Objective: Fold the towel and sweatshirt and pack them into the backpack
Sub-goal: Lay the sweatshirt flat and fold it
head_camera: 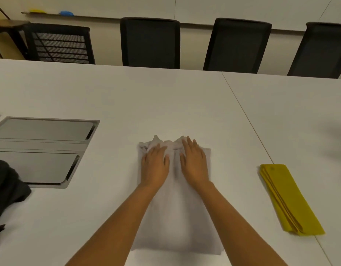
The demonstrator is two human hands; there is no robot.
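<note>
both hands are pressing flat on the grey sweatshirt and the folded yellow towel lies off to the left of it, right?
Not quite. In the head view the yellow towel lies to the right of the grey sweatshirt, not the left. The left hand and right hand do press flat on it.

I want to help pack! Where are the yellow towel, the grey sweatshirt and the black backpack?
yellow towel (pixel 289 199), head view, middle of the folded strip.
grey sweatshirt (pixel 177 223), head view, bare lower part between the forearms.
black backpack (pixel 6 187), head view, dark fabric at the left edge.
</note>
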